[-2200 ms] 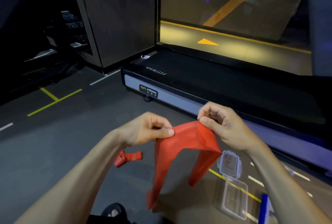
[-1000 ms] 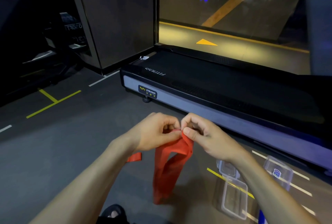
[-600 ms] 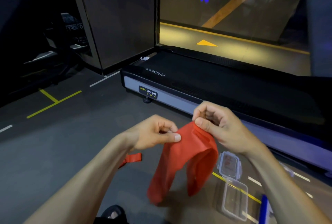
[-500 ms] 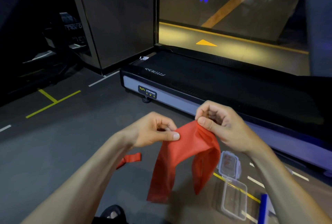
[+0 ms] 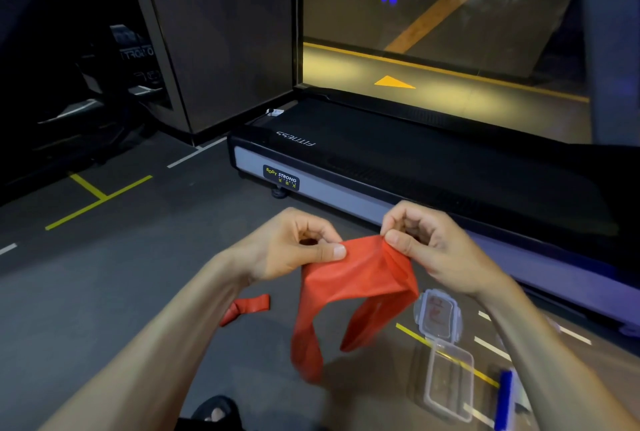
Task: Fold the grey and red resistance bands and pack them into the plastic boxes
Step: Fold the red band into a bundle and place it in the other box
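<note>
I hold a red resistance band (image 5: 360,281) up in front of me above the floor. My left hand (image 5: 294,247) pinches its top edge on the left, and my right hand (image 5: 429,247) pinches the top edge on the right. Two loose ends of the band hang down between my arms. A clear plastic box (image 5: 450,382) lies open on the floor at the lower right, its lid (image 5: 438,316) just beyond it. A second red band (image 5: 247,307) lies crumpled on the floor under my left forearm. No grey band is in view.
A black treadmill (image 5: 415,167) runs across the floor right behind my hands. A blue-edged object (image 5: 502,399) lies at the lower right beside the box. Yellow and white tape lines mark the dark floor. My sandalled foot (image 5: 214,411) shows at the bottom edge.
My hands came together, then moved apart again, spreading the band's top edge. The hanging ends now swing lower on the left.
</note>
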`<state>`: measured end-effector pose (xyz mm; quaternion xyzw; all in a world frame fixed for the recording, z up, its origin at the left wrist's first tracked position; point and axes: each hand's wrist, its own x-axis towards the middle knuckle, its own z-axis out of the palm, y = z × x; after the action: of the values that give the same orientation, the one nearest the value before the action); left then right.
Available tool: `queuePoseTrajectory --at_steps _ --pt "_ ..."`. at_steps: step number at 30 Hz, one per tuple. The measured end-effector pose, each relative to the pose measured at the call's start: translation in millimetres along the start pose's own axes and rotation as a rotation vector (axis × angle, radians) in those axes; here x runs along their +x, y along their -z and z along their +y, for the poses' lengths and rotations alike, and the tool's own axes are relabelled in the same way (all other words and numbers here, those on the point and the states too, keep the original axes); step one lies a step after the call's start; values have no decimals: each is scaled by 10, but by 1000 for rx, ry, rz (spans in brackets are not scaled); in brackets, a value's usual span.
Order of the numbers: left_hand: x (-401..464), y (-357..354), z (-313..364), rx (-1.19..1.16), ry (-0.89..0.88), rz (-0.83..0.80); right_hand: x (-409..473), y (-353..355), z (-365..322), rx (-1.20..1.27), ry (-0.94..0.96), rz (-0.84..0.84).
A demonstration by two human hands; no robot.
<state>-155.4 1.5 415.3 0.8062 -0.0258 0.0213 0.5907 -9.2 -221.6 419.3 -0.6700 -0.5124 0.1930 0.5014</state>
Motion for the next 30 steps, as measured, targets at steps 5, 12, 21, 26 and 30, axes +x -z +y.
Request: queuePoseTrajectory --at_steps 5,12,21,26,30 --pt "-12 17 24 13 -6 2 -9 -51 32 89 -33 -33" --pt "30 -47 -32 95 -20 -108 40 -446 -3 104 -2 -88" --pt "17 -52 -110 297 -51 -5 104 -364 -53 -84 18 -126" --pt "-16 4 -136 220 24 -46 103 -259 -91 -75 29 -146" --pt "-37 24 -164 182 88 -123 69 -130 -111 -5 55 -77"
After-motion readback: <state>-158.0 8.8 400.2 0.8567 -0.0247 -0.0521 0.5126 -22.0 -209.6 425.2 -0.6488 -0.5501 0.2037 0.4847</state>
